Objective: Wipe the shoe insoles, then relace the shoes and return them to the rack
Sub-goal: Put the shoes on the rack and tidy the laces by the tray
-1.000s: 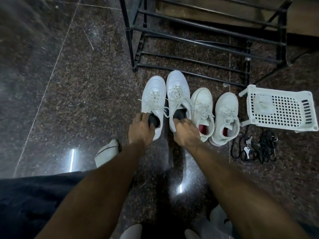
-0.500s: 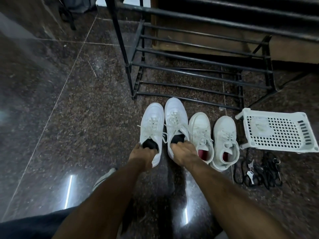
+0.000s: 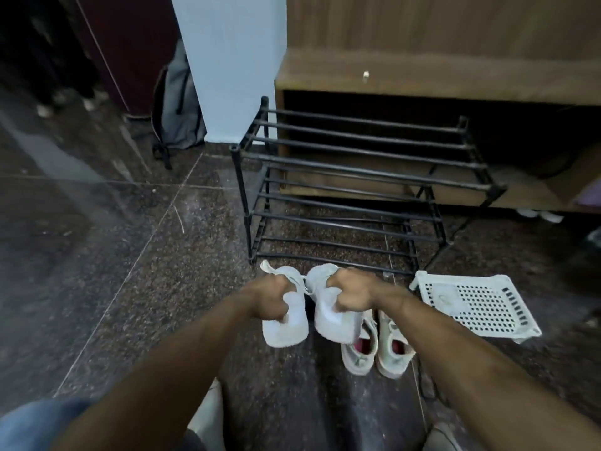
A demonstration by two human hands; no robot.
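White shoes (image 3: 289,315), one gripped per hand (image 3: 271,299), point toes toward the rack (image 3: 357,190).

2 white shoes (image 3: 320,315) held (laced), black rack (image 3: 357,167)

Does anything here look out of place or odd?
The white plastic basket lies tipped over on the floor beside the black shoe rack, its perforated face up. The rack's shelves hold no shoes; one pair sits on the floor, another is held in the hands.
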